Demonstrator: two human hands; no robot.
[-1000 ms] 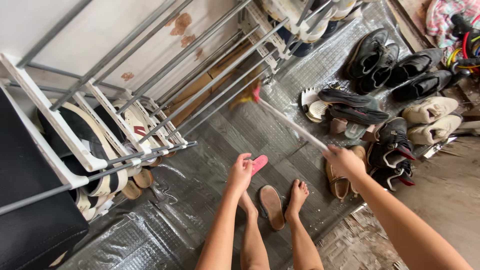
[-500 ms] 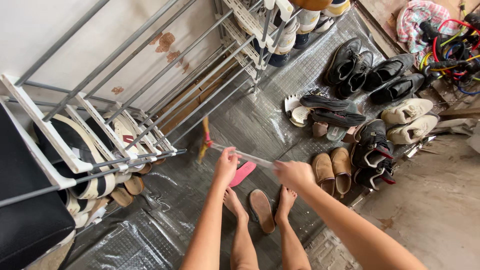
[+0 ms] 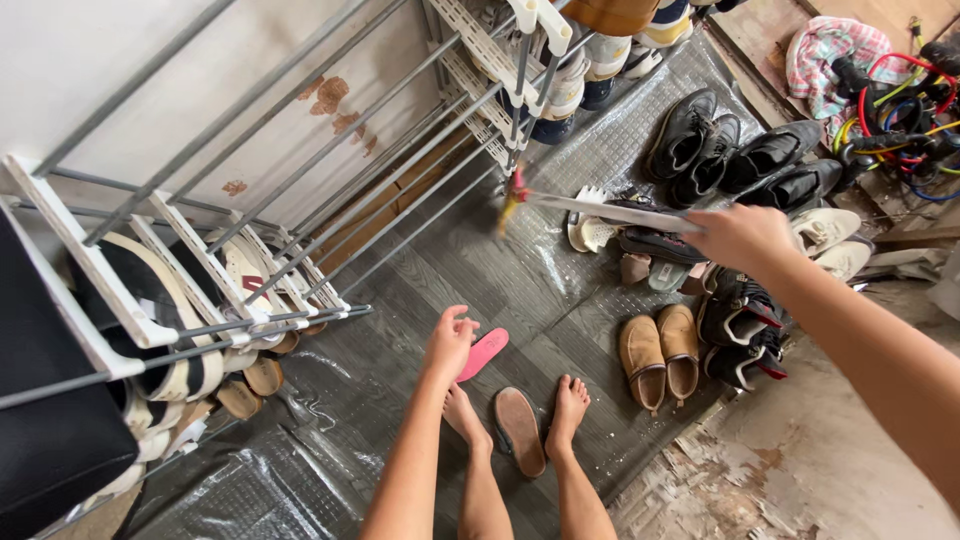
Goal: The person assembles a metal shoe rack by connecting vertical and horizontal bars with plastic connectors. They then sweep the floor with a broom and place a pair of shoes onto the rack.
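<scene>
A long pale stick (image 3: 610, 211) w/ a pink-yellow tip (image 3: 514, 192) is gripped at its near end by the right hand (image 3: 742, 237), fingers closed round it. The stick is held roughly level above the floor mat (image 3: 520, 270), tip pointing toward the rack (image 3: 300, 200) & hovering just in front of its lowest rails. The left hand (image 3: 450, 342) is empty, fingers loosely spread, hanging near the pink sandal (image 3: 484, 352), which lies on the mat on the rack side of the bare feet (image 3: 520, 420). A brown sole (image 3: 519, 430) sits betw. the feet.

Away from the rack, shoes are bunched: tan loafers (image 3: 660, 350) nearest the feet, black sneakers (image 3: 740, 340) beside them, black dress shoes (image 3: 730, 145) farther along, white shoes (image 3: 830, 235) partly hidden behind the right forearm. Shoes are also stored in the rack's left bay (image 3: 170, 300); a cloth & cables (image 3: 880, 80) lie well apart from it.

Judged from this: the tip seems to be worked in the gap under the rack. For that, the stick should be kept low & nearly flat so the tip clears the bottom rails, w/ a firm full-hand grip since only one hand is on it. The rails are thin & close-set, so snagging is the likely fault. The left hand is best kept clear of the swing, and the feet kept planted on the slick mat.
</scene>
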